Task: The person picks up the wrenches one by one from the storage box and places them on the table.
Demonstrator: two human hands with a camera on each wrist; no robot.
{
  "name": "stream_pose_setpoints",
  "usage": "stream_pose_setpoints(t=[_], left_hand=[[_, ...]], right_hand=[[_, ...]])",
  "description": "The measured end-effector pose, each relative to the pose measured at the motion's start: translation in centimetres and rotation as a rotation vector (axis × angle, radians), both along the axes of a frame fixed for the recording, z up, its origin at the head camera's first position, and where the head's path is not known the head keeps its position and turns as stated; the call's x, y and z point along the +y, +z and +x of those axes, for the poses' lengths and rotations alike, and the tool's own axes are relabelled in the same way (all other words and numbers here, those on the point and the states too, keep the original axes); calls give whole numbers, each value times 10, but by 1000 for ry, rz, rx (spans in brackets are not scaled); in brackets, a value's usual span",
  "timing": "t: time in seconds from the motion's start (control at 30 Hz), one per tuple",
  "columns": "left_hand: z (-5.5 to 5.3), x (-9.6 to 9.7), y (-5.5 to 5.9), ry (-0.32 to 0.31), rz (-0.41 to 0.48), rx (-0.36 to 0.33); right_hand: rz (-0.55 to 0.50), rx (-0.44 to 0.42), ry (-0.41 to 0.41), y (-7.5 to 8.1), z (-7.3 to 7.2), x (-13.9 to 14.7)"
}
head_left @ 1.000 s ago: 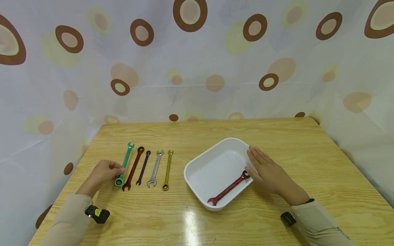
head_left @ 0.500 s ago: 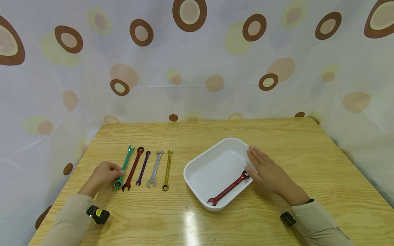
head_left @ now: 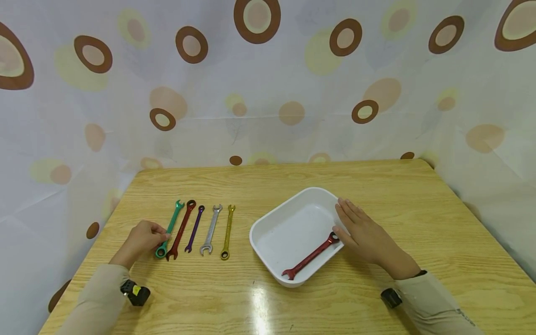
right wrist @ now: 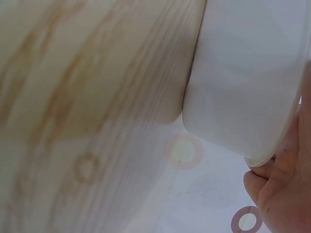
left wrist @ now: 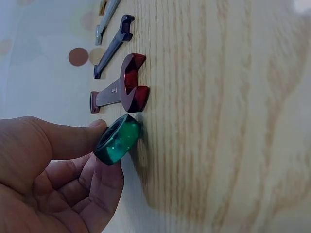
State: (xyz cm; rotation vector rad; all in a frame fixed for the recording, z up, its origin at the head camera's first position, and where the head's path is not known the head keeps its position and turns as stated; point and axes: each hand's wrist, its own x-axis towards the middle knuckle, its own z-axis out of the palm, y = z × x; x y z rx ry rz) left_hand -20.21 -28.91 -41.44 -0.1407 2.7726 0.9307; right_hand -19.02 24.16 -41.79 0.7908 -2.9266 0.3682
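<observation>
My left hand (head_left: 144, 238) pinches the green combination wrench (head_left: 173, 222) near its ring end, at the left of a row on the table. Close up in the left wrist view, thumb and fingers hold that green ring (left wrist: 122, 140), which hovers close over the wood beside a red wrench (left wrist: 131, 85). To the right, my right hand (head_left: 368, 239) rests with straight fingers against the rim of a white plastic basin (head_left: 286, 223). Another red wrench (head_left: 311, 257) lies inside, along the near right wall. From the right wrist, the basin's outer side (right wrist: 243, 92) shows.
Right of the green wrench lie a red wrench (head_left: 183, 228), a purple one (head_left: 195, 229), a silver one (head_left: 211, 228) and a gold one (head_left: 228, 230), roughly parallel. A patterned cloth (head_left: 268, 93) hangs behind the wooden table (head_left: 259, 179).
The green wrench has shifted slightly toward me, its open end moving nearer the red wrench, with my left hand following a little down and right. My right hand and the basin have stayed put.
</observation>
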Motion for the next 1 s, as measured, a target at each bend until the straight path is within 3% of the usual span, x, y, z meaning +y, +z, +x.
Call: stream_pose_setpoints(t=[0.57,1.0], left_hand=[[0,2,4,-1,-91,28],[-4,2,-1,-20,-176,82]], right_hand=[[7,-7,-6,0,0,0],[-7,-10,-9,-2,-1,0]])
